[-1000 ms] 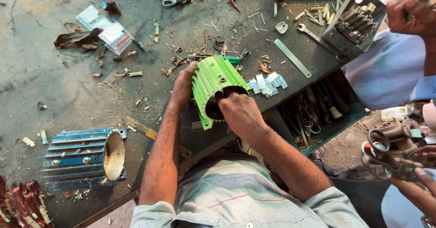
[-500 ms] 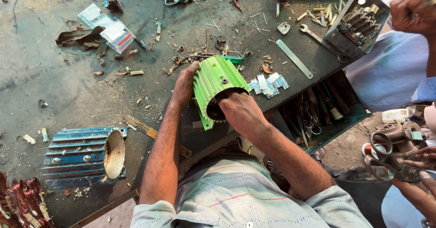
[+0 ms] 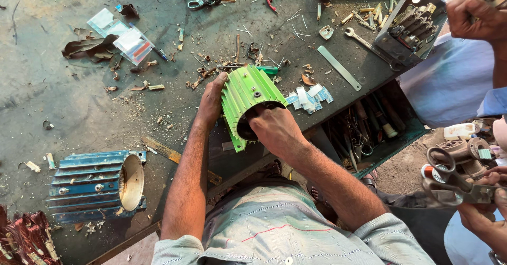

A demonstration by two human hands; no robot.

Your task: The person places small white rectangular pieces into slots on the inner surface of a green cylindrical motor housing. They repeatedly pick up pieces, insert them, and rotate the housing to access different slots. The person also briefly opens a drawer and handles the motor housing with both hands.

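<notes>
- Nothing has shifted since the earlier frames: both hands hold as before.
- Blue finned housing point(image 3: 95, 186) lies aside, untouched.
- Left hand point(image 3: 212, 98), fingers wrapped, steadies green finned housing point(image 3: 248, 104) at bench point(image 3: 63, 112) edge.
- Right hand point(image 3: 274, 130) covers its bore; finger spread cannot be told, winding progress hidden.

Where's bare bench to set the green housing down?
Freest patch: the grey bench left of the left hand, between the plastic packets and the blue housing. Behind the green housing and toward the metal box it's crowded with scraps.
</notes>
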